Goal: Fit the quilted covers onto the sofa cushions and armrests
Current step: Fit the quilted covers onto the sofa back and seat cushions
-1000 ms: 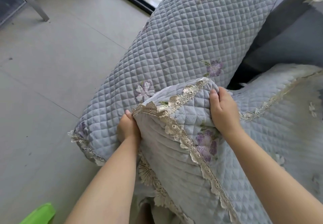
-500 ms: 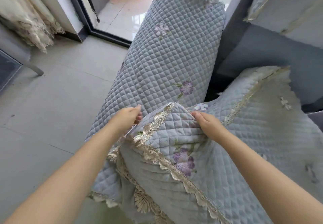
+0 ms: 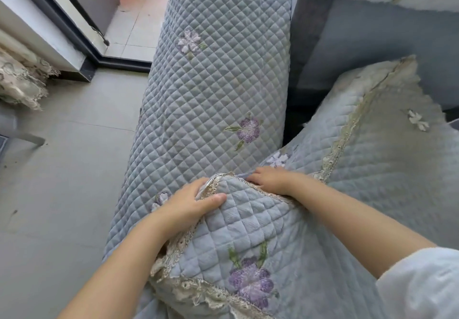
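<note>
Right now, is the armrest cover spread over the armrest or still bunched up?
Spread. The armrest cover lies smooth over the rounded armrest from near end to far end. Both hands work the seat cover corner instead.

- The left hand (image 3: pixel 188 200), earlier tucked beside the lace-trimmed corner of the grey-blue quilted seat cover (image 3: pixel 248 221), now grips it, thumb on top.
- The right hand (image 3: pixel 272 179), once gripping that corner's top, now lies along its far edge at frame centre.

Blue-grey quilted covers (image 3: pixel 216 100), lace-trimmed
</note>
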